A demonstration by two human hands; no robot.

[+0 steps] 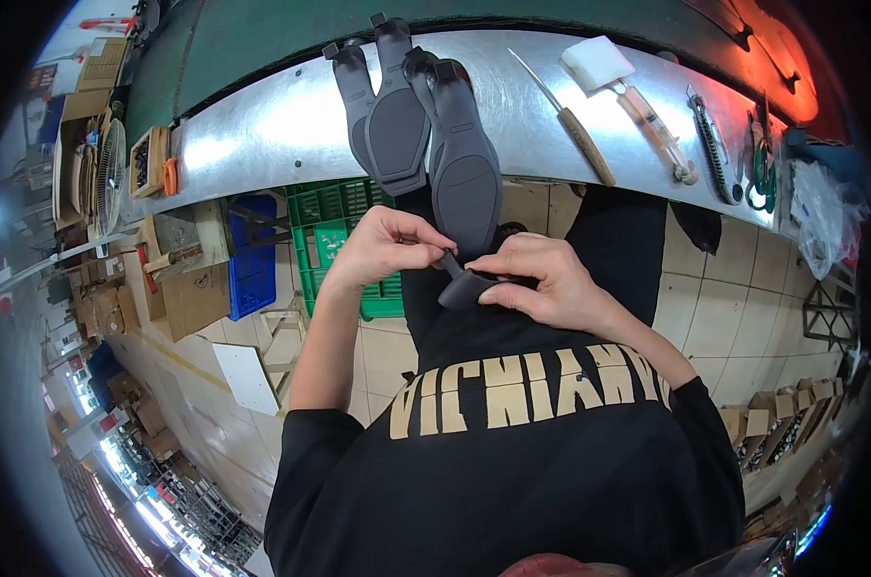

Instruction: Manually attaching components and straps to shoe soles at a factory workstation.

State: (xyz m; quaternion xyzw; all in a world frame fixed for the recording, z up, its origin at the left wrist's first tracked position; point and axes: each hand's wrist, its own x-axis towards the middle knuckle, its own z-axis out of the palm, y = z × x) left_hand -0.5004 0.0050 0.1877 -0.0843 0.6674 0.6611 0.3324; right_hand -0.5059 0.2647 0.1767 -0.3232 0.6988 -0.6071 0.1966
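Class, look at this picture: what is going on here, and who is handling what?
A person in a black shirt holds a small dark grey shoe sole piece between both hands, the left hand and right hand gripping it close to the body. On the metal workbench ahead lie several grey shoe soles, face down and overlapping. To their right lie a knife and a white-headed brush.

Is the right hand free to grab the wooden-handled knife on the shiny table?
Probably not right now. The right hand is busy, gripping a small dark sole piece together with the left hand. The knife lies uncovered on the metal table, so nothing blocks it.
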